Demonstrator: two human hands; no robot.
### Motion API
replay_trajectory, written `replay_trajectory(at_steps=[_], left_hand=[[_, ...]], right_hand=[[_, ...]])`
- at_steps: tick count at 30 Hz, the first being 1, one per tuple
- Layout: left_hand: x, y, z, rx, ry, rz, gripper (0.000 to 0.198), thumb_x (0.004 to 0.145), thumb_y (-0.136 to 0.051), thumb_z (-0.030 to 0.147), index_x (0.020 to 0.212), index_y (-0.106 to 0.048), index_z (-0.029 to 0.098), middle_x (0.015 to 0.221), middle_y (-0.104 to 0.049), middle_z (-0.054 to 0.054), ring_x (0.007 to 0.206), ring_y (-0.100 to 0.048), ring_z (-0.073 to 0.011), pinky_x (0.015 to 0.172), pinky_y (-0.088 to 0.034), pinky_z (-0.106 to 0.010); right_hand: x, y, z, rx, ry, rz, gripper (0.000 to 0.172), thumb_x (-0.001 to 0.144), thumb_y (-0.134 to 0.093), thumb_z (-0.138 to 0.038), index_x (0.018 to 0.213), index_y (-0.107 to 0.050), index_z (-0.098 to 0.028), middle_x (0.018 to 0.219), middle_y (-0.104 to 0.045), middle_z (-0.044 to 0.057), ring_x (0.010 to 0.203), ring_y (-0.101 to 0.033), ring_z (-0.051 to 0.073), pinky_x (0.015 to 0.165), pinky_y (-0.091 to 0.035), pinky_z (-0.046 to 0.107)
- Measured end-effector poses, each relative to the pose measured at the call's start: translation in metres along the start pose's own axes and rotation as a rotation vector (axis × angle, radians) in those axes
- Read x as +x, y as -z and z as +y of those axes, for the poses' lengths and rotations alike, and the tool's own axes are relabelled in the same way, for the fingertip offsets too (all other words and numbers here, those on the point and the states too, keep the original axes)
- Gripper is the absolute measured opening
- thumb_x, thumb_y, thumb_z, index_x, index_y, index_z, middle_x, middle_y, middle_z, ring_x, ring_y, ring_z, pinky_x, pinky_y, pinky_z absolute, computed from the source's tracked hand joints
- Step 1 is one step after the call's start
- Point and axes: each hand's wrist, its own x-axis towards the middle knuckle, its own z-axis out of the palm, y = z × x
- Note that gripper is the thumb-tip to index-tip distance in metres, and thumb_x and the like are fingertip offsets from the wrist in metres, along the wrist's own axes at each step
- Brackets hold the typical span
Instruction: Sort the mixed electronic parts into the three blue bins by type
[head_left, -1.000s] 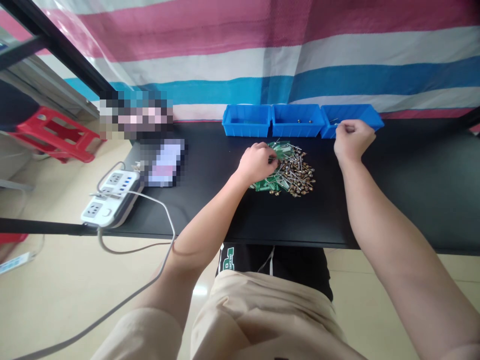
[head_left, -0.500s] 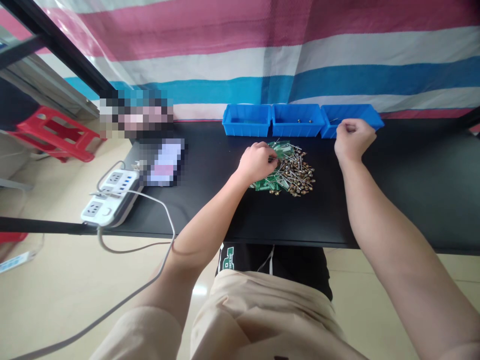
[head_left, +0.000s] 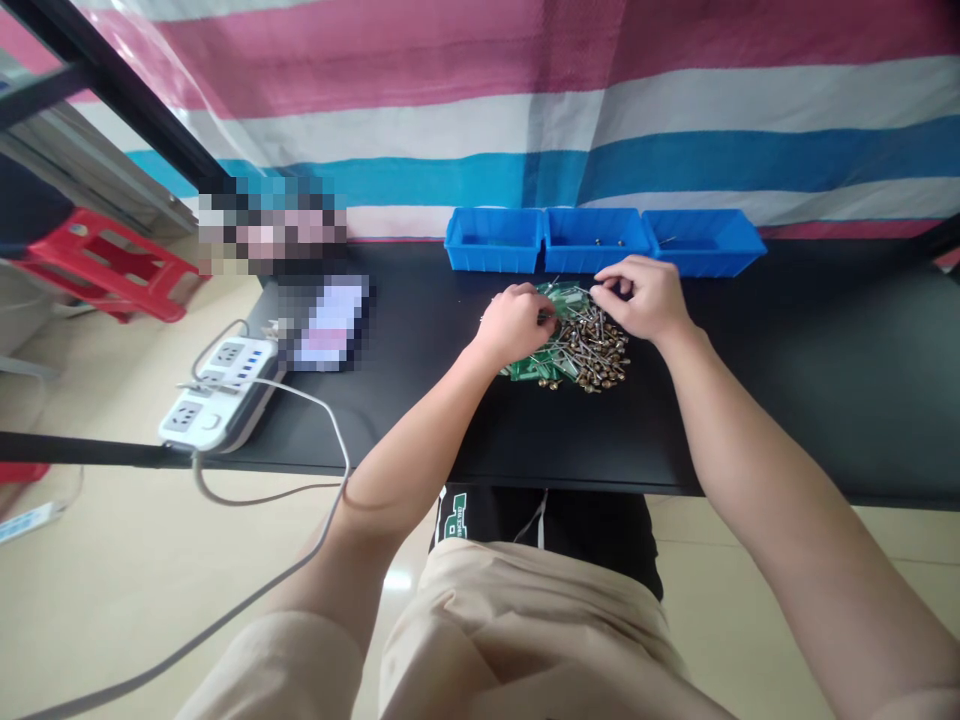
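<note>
leaving the rightmost bin [head_left: 712, 262], the right hand [head_left: 652, 300] has reached the metal-strewn pile [head_left: 598, 350], fingers [head_left: 619, 270] parted, grip of left hand [head_left: 516, 325] unclear.

Arms [head_left: 765, 470] forward, fingers [head_left: 619, 268] curled

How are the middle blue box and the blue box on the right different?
The middle blue box shows two small brassy bits; the right blue box shows a thin silvery piece. The middle blue box sits between two boxes, while the right blue box ends the row. Both are open-topped and stand on the black table.
</note>
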Motion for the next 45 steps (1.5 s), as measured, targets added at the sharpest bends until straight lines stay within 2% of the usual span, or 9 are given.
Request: replay_trajectory(at_steps=[5, 10, 16, 25, 31, 38, 45], left_hand=[[-0.001, 0.001, 0.001, 0.007, 0.005, -0.007, 0.027, 0.086, -0.061, 0.026, 0.107, -0.077, 0.017, 0.103, -0.070, -0.011, 0.102, -0.065, -0.0266, 0.094, -0.054, -0.038], [-0.001, 0.000, 0.000, 0.003, -0.001, -0.007, 0.027, 0.086, -0.061, 0.025, 0.106, -0.077, 0.018, 0.105, -0.071, -0.010, 0.102, -0.065, -0.0259, 0.095, -0.053, -0.039], [-0.001, 0.000, 0.000, 0.004, -0.009, -0.007, 0.025, 0.087, -0.060, 0.025, 0.104, -0.077, 0.017, 0.104, -0.071, -0.011, 0.102, -0.065, -0.0266, 0.094, -0.054, -0.040], [0.000, -0.002, -0.001, -0.019, -0.011, 0.001, 0.022, 0.084, -0.061, 0.023, 0.098, -0.079, 0.020, 0.102, -0.070, -0.010, 0.100, -0.065, -0.0252, 0.092, -0.054, -0.038], [0.000, -0.002, -0.001, -0.038, -0.014, 0.004, 0.022, 0.084, -0.061, 0.022, 0.099, -0.078, 0.018, 0.100, -0.071, -0.010, 0.099, -0.065, -0.0252, 0.091, -0.054, -0.038], [0.000, -0.002, 0.000, -0.032, -0.039, 0.026, 0.020, 0.086, -0.062, 0.021, 0.098, -0.077, 0.019, 0.099, -0.070, -0.009, 0.098, -0.066, -0.0252, 0.090, -0.053, -0.037], [0.000, -0.001, 0.000, -0.045, -0.081, 0.093, 0.023, 0.096, -0.056, 0.029, 0.105, -0.075, 0.019, 0.097, -0.071, -0.009, 0.096, -0.066, -0.0228, 0.086, -0.052, -0.034]], right_hand=[[-0.003, -0.004, -0.014, 0.014, 0.116, -0.249, 0.028, 0.085, -0.066, -0.041, 0.102, -0.076, -0.021, 0.104, -0.073, 0.009, 0.099, -0.066, 0.028, 0.085, -0.053, 0.042], [-0.005, -0.008, -0.017, 0.001, 0.129, -0.366, 0.026, 0.087, -0.065, -0.039, 0.100, -0.078, -0.022, 0.105, -0.072, 0.009, 0.099, -0.065, 0.028, 0.085, -0.052, 0.042], [-0.005, -0.010, -0.019, 0.050, 0.111, -0.361, 0.016, 0.084, -0.065, -0.029, 0.091, -0.079, -0.023, 0.097, -0.072, 0.007, 0.092, -0.065, 0.025, 0.083, -0.051, 0.039], [-0.002, -0.011, -0.024, 0.067, 0.115, -0.387, 0.012, 0.083, -0.065, -0.024, 0.081, -0.076, -0.022, 0.086, -0.071, 0.006, 0.078, -0.063, 0.021, 0.072, -0.046, 0.034], [-0.002, -0.011, -0.026, 0.072, 0.059, -0.398, 0.007, 0.082, -0.065, -0.021, 0.077, -0.070, -0.020, 0.081, -0.068, 0.005, 0.073, -0.060, 0.020, 0.069, -0.041, 0.033], [-0.004, -0.009, -0.025, 0.083, 0.030, -0.330, 0.012, 0.088, -0.058, -0.025, 0.078, -0.062, -0.021, 0.084, -0.066, 0.006, 0.074, -0.058, 0.020, 0.068, -0.040, 0.033], [-0.004, -0.010, -0.025, 0.081, 0.017, -0.231, 0.020, 0.095, -0.047, -0.031, 0.080, -0.056, -0.022, 0.085, -0.067, 0.008, 0.079, -0.060, 0.023, 0.070, -0.043, 0.035]])
